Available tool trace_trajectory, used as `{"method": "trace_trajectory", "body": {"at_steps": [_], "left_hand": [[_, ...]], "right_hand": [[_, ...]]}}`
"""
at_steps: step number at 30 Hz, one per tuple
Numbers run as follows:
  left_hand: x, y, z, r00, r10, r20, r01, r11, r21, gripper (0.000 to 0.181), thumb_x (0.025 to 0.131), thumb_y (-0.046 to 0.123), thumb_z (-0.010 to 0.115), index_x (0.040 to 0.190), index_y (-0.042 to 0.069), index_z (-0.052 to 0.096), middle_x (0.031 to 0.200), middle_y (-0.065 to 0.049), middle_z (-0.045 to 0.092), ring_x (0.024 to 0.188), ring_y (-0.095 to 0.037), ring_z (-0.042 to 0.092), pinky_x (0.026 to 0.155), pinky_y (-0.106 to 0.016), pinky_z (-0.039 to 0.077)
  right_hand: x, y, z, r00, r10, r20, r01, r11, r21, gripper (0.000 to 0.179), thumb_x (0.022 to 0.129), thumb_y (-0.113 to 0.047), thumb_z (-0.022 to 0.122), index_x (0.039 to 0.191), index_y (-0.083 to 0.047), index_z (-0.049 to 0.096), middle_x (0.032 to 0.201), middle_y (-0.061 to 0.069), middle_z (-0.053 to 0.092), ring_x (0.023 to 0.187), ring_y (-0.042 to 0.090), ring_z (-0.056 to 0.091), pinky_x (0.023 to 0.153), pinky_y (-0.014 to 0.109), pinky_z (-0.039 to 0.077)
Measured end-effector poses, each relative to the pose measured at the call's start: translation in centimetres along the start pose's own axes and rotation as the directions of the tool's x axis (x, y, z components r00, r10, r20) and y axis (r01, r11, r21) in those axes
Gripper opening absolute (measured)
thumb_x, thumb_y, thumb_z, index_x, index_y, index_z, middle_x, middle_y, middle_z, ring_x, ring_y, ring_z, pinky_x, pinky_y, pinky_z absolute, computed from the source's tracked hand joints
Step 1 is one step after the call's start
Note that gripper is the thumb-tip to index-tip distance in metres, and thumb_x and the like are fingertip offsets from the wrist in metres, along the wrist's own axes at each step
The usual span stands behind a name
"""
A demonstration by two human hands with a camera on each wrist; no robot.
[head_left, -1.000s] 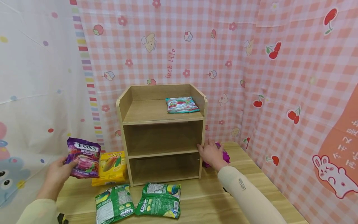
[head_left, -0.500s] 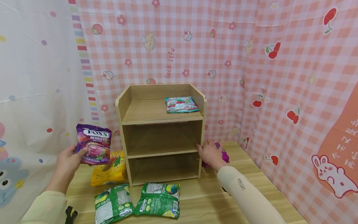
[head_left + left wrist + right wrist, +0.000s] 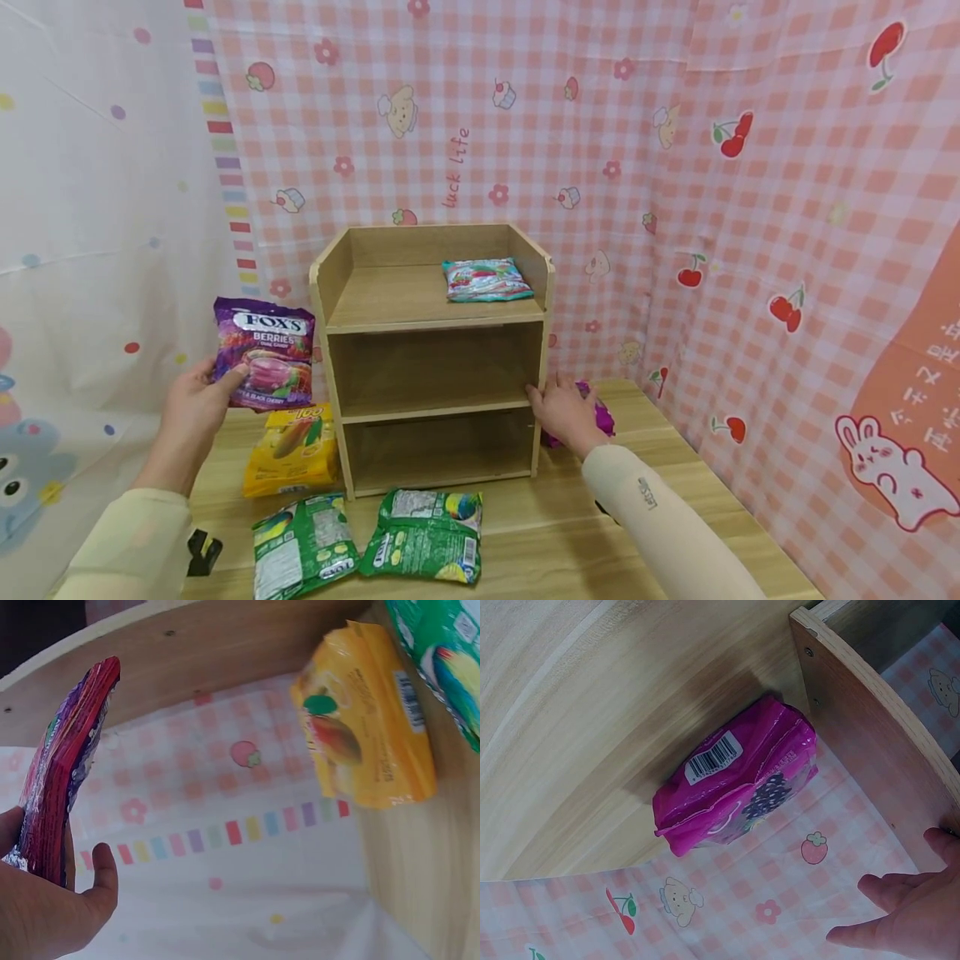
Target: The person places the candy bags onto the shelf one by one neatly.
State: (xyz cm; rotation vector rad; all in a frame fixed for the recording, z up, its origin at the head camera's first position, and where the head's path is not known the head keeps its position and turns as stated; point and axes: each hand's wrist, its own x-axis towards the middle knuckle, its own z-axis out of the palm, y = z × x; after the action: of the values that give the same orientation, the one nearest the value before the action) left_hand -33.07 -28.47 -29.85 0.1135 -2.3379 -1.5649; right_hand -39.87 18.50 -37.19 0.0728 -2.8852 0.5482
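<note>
My left hand point(image 3: 191, 408) holds a purple Fox's Berries candy bag point(image 3: 270, 333) upright by its left edge, thumb across the front. The bag is raised beside the upper left of a three-tier wooden shelf point(image 3: 442, 325). In the left wrist view the candy bag point(image 3: 64, 772) appears edge-on near the shelf's side panel. On the shelf's right side rests my right hand point(image 3: 566, 412). Its fingers look spread and fairly straight in the right wrist view, the thumb at the panel's front edge. Behind that hand lies a magenta bag point(image 3: 735, 780), partly hidden in the head view.
A teal candy bag point(image 3: 489, 280) lies on the top tier, right side. Left of the shelf stands a yellow mango candy bag point(image 3: 296, 454). Two green bags, one left point(image 3: 303, 546) and one right point(image 3: 426, 537), lie before the shelf. Patterned cloth walls surround the table point(image 3: 540, 542).
My left hand has lifted the purple candy bag up and to the right, uncovering more of the yellow bag. My right hand has stayed at the shelf's right side.
</note>
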Motion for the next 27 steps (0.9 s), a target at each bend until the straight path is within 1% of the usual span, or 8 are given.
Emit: {"method": "trace_trajectory", "body": {"at_steps": [2,4,5,7,11,18,23,27], "left_hand": [[0.0,0.4,0.2,0.999,0.026,-0.018,-0.027,0.999,-0.019,0.070,0.102,0.046,0.049,0.149,-0.003,0.037,0.105,0.001,0.068,0.088,-0.006,0.056,0.075,-0.016,0.047],[0.0,0.8,0.2,0.998,0.046,-0.032,-0.047,0.997,-0.055,0.069,0.101,0.044,0.051,0.147,-0.005,0.039,0.090,0.016,0.065,0.084,-0.004,0.057,0.073,-0.014,0.047],[0.0,1.1,0.3,0.998,0.050,-0.039,-0.053,0.996,-0.071,0.069,0.101,0.044,0.052,0.147,-0.006,0.039,0.085,0.021,0.063,0.083,-0.003,0.058,0.072,-0.013,0.046],[0.0,1.6,0.3,0.997,0.060,-0.050,-0.064,0.994,-0.093,0.068,0.101,0.044,0.053,0.147,-0.005,0.039,0.082,0.025,0.061,0.083,-0.002,0.058,0.073,-0.012,0.046],[0.2,2.7,0.4,0.995,0.072,-0.065,-0.082,0.985,-0.152,0.069,0.100,0.042,0.055,0.149,-0.004,0.037,0.086,0.024,0.061,0.086,-0.001,0.058,0.074,-0.010,0.046],[0.6,4.4,0.1,0.992,0.102,-0.070,-0.121,0.918,-0.377,0.061,0.099,0.027,0.061,0.145,-0.005,0.040,0.085,0.018,0.067,0.078,0.000,0.062,0.070,-0.009,0.049],[0.8,5.9,-0.6,0.988,0.099,-0.120,-0.136,0.923,-0.359,0.064,0.098,0.029,0.062,0.148,-0.002,0.039,0.089,0.018,0.064,0.080,0.000,0.061,0.070,-0.008,0.049],[1.0,7.1,-1.0,0.981,0.099,-0.165,-0.157,0.906,-0.393,0.062,0.097,0.027,0.064,0.149,0.000,0.040,0.099,0.013,0.065,0.083,-0.001,0.062,0.072,-0.009,0.050]], "right_hand": [[0.0,0.0,0.0,1.000,0.001,0.003,-0.001,1.000,0.000,0.069,0.105,-0.049,0.032,0.150,0.003,0.036,0.160,0.024,0.021,0.147,0.040,0.018,0.109,0.072,-0.005],[0.0,0.0,0.0,1.000,0.002,0.006,-0.002,1.000,-0.003,0.069,0.105,-0.049,0.031,0.150,0.003,0.035,0.160,0.024,0.021,0.147,0.040,0.018,0.109,0.072,-0.005],[0.0,0.0,0.0,1.000,0.003,0.008,-0.003,1.000,-0.005,0.069,0.105,-0.049,0.031,0.151,0.003,0.035,0.160,0.024,0.021,0.147,0.040,0.018,0.109,0.072,-0.005],[0.0,0.0,0.0,1.000,0.005,0.011,-0.004,1.000,-0.007,0.069,0.105,-0.049,0.031,0.151,0.003,0.035,0.160,0.023,0.021,0.147,0.040,0.018,0.109,0.071,-0.004],[0.0,0.0,0.0,1.000,0.006,0.008,-0.006,1.000,-0.008,0.068,0.105,-0.049,0.031,0.150,0.002,0.036,0.159,0.023,0.023,0.147,0.039,0.019,0.110,0.071,-0.004],[0.0,0.1,0.0,1.000,0.008,0.013,-0.008,1.000,-0.006,0.069,0.105,-0.050,0.030,0.151,0.002,0.035,0.159,0.022,0.024,0.147,0.039,0.019,0.110,0.070,-0.004],[0.0,0.1,0.1,1.000,0.009,0.004,-0.009,1.000,0.001,0.069,0.105,-0.049,0.031,0.151,0.002,0.034,0.159,0.023,0.024,0.146,0.040,0.021,0.110,0.070,-0.004],[0.0,0.1,0.1,1.000,0.013,-0.009,-0.013,1.000,0.006,0.069,0.105,-0.049,0.031,0.150,0.002,0.036,0.158,0.023,0.026,0.146,0.040,0.023,0.110,0.070,-0.004]]}}
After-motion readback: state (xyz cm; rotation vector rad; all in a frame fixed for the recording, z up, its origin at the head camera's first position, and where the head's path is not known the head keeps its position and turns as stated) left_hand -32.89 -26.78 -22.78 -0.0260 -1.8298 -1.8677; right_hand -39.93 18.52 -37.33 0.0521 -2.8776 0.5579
